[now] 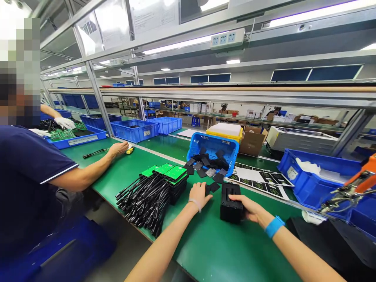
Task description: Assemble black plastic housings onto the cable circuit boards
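Electronics factory: assembly benches (223,250), parts bins (133,131)

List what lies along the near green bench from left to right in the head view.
Bundle of black cables → stack of green circuit boards → left hand → black box → right hand → blue bin.

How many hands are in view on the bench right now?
4. Left hand beside the small black plates; right hand holding the black box; a co-worker's bare hand at left; a gloved hand over the far bin. Others may be hidden.
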`<act>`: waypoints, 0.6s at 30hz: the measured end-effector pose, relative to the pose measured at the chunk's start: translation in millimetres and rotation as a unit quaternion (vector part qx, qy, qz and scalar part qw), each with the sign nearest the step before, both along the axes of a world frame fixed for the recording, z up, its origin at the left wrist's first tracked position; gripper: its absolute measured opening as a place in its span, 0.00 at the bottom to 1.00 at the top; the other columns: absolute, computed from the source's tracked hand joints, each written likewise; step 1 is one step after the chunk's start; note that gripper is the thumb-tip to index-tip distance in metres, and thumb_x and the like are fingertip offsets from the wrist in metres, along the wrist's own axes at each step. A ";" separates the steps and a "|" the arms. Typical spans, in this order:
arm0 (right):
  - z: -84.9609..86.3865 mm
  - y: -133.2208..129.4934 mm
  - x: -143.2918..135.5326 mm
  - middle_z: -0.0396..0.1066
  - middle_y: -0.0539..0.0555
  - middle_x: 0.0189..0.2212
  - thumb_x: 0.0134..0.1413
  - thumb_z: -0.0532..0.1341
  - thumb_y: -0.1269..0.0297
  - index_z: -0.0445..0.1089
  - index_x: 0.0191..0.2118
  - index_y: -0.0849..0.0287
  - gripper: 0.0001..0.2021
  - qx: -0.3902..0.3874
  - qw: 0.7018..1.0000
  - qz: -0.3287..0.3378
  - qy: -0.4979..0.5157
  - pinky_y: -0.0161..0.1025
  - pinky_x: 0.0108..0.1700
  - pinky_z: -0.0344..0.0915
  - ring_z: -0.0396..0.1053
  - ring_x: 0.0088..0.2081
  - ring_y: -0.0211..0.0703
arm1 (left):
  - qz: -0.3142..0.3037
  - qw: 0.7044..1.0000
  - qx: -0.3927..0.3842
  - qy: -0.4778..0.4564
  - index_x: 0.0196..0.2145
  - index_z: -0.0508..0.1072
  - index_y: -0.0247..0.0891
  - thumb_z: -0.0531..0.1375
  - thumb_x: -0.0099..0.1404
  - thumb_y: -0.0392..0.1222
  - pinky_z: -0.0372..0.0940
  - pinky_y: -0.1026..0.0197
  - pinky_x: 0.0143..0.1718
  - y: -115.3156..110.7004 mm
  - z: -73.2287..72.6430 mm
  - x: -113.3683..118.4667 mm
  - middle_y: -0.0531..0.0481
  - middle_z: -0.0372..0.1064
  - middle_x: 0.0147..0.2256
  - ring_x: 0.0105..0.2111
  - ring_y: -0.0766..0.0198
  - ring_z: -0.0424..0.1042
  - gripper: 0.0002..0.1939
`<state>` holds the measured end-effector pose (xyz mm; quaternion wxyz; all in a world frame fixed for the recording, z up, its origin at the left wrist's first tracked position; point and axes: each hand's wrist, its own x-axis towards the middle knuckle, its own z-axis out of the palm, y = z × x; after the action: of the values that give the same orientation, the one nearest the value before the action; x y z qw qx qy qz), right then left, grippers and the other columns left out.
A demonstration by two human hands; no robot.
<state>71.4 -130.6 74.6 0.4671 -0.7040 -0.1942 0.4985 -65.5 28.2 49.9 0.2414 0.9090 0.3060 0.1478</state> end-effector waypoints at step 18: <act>14.5 12.9 14.3 0.66 0.48 0.31 0.60 0.58 0.56 0.64 0.53 0.59 0.18 0.191 0.915 -0.043 -0.352 0.41 0.37 0.66 0.66 0.30 0.38 | -0.020 0.971 -0.169 -0.168 0.43 0.74 0.32 0.59 0.69 0.40 0.73 0.62 0.30 -23.8 37.7 28.3 0.52 0.76 0.30 0.27 0.67 0.76 0.09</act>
<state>85.8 -117.7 89.1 0.5152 -0.7388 -0.4076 0.1507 -37.2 4.4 87.6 0.4424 0.8231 0.2632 0.2398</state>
